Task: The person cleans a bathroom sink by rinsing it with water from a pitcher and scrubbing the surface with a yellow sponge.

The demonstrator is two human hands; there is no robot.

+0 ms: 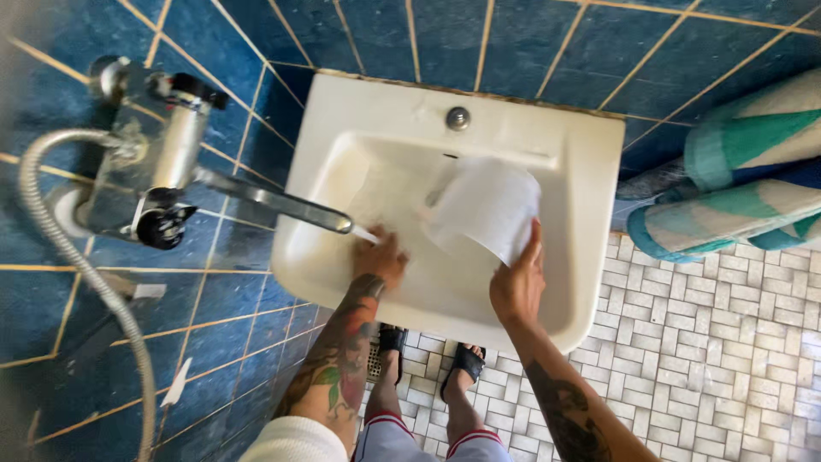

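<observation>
A: Left hand [379,257]?
B: Flat inside the sink [590,171], near the left wall. Pressing something white, mostly hidden under the palm; can't tell what. Grip: fingers splayed, not closed around anything visible.
A: Right hand [517,282]?
B: At the sink's front right. Holding a paper roll [487,205] from below, fingers curled up its side. Roll tilted, hanging over the basin, loose sheet end toward the wrist.
A: Tap?
B: Chrome spout [274,198] reaching from the wall mixer [167,162] on the left, tip just above the left hand. Hose [51,222] looping down from the mixer.
A: Rest?
B: Blue wall tiles [513,43], small white floor tiles [727,342]. 2 rolled striped towels [735,180] right of the sink. 2 feet in black sandals [466,364] below the sink's front edge.
</observation>
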